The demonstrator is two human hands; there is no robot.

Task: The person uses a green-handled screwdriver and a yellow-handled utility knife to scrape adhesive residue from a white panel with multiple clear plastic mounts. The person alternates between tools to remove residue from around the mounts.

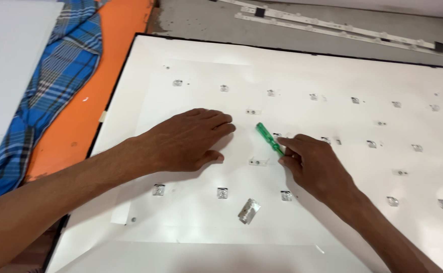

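Left hand (188, 139) pressing flat, fingers together, on white panel (302, 76); right hand (315, 164) fingers pinching green screwdriver (269, 139) mid-frame; should keep tip steady, upright.

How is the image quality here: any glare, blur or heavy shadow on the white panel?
Head view: even, soft light; the white panel is bright but not blown out, its small lenses readable. Faint shadows sit under the left hand and right hand. The green screwdriver is sharp; only slight softness at the frame's edges.
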